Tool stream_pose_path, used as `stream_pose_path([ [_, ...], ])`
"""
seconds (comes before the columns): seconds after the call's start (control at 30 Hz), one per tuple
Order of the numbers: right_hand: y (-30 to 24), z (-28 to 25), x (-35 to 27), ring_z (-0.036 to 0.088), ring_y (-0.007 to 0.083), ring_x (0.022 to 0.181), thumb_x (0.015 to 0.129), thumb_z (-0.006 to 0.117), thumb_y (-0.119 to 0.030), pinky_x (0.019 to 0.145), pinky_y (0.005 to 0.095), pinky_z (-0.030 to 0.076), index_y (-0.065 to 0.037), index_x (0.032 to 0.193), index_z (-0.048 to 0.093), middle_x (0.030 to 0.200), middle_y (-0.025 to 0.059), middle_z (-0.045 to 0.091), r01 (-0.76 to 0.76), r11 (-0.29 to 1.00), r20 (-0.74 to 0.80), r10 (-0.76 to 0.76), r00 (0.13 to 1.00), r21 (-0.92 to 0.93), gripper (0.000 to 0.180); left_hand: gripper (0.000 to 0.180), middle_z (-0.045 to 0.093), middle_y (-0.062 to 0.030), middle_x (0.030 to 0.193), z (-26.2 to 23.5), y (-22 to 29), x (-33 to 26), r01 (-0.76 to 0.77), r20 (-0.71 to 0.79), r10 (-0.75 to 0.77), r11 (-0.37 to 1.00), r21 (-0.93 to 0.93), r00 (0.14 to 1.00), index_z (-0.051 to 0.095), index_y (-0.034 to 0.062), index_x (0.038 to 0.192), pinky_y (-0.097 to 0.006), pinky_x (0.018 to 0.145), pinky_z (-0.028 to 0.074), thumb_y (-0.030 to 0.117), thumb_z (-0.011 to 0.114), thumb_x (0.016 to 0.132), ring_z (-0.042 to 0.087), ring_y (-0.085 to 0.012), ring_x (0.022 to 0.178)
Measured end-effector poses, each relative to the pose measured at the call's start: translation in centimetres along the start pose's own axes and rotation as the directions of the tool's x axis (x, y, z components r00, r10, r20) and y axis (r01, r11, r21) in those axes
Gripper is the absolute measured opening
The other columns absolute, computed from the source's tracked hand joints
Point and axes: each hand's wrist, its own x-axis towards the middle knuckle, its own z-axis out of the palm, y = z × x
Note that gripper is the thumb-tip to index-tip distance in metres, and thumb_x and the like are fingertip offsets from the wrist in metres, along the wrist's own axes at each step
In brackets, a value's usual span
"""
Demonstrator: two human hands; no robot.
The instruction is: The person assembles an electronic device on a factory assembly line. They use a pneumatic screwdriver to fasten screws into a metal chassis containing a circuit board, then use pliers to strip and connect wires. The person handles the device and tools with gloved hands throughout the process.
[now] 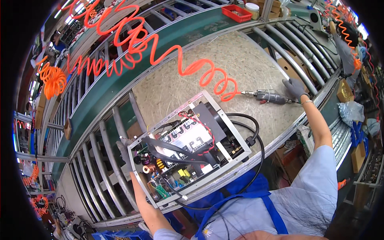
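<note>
An open metal case (190, 160) full of circuit boards, coils, wires and a black flat cable lies tilted across the near edge of the conveyor. My left hand (124, 146), in a grey glove, is closed at the case's left edge, partly hidden behind the frame. My right hand (295, 88), also gloved, is over the far right of the worktop, its fingers apart and somewhat bent. Just left of it lies a grey air screwdriver (271, 97), its bit pointing toward my right wrist. An orange coiled air hose (206, 72) runs from the screwdriver's left end.
Metal rollers (102, 160) flank the worn worktop (176, 86) on both sides. A black power cable (262, 160) loops off the case's right side. Beyond the green belt stand a red tray (237, 14) and a white-lidded jar (252, 10). Another person (346, 44) is at the far right.
</note>
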Motion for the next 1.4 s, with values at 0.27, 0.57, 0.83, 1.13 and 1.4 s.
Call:
stream_pose_path([
  [0.27, -0.7, 3.0, -0.7, 0.062, 0.0418, 0.097, 0.089, 0.048, -0.064, 0.085, 0.0491, 0.048, 0.002, 0.094, 0.069, 0.103, 0.0282, 0.063, -0.035, 0.998, -0.243, 0.024, 0.97, -0.043, 0.069, 0.055, 0.065, -0.0031, 0.08, 2.0, 0.2, -3.0, -0.046, -0.081, 0.051, 0.997, 0.065, 0.995, 0.065, 0.0068, 0.086, -0.027, 0.061, 0.048, 0.059, 0.051, 0.093, 0.059, -0.0142, 0.066],
  [0.57, 0.2, 4.2, 0.6, 0.061, 0.0413, 0.097, 0.09, 0.044, -0.066, 0.085, 0.0499, 0.047, 0.003, 0.086, 0.069, 0.105, 0.0282, 0.062, -0.053, 0.997, -0.265, 0.035, 0.964, -0.061, 0.074, 0.048, 0.063, -0.0018, 0.076, 3.4, -0.1, -5.2, -0.076, -0.115, 0.086, 0.993, 0.085, 0.99, 0.065, 0.0074, 0.085, -0.026, 0.058, 0.045, 0.054, 0.055, 0.093, 0.057, -0.0127, 0.063],
  [0.83, 0.2, 3.8, -0.1, 0.059, 0.0465, 0.094, 0.092, 0.048, -0.06, 0.087, 0.0518, 0.044, 0.003, 0.089, 0.066, 0.096, 0.0284, 0.063, 0.009, 0.995, -0.271, -0.036, 0.962, -0.103, 0.065, 0.042, 0.061, -0.0006, 0.074, 4.7, -0.8, -4.8, -0.096, -0.118, 0.105, 0.992, 0.079, 0.987, 0.065, 0.008, 0.084, -0.025, 0.054, 0.043, 0.049, 0.059, 0.093, 0.055, -0.0113, 0.06],
  [1.13, 5.6, 5.4, 5.0, 0.059, 0.0445, 0.107, 0.093, 0.027, -0.069, 0.101, 0.0482, 0.037, 0.003, 0.102, 0.072, 0.107, 0.0307, 0.066, 0.036, 0.931, -0.29, -0.15, 0.945, -0.364, 0.085, 0.036, 0.059, 0.0007, 0.07, 9.3, -0.7, 0.1, -0.156, -0.048, 0.16, 0.985, 0.074, 0.986, 0.065, 0.0086, 0.083, -0.024, 0.05, 0.041, 0.043, 0.063, 0.092, 0.053, -0.0098, 0.056],
  [1.4, 2.6, 4.5, 4.3, 0.062, 0.0435, 0.099, 0.092, 0.026, -0.074, 0.088, 0.0492, 0.047, 0.0, 0.098, 0.074, 0.102, 0.0295, 0.067, 0.009, 0.944, -0.218, -0.086, 0.972, -0.33, 0.088, 0.023, 0.056, 0.0025, 0.07, 10.5, -0.6, 1.2, -0.129, 0.012, 0.129, 0.979, 0.161, 0.992, 0.058, 0.0141, 0.095, -0.022, 0.049, 0.045, 0.035, 0.067, 0.092, 0.057, -0.0063, 0.058],
])
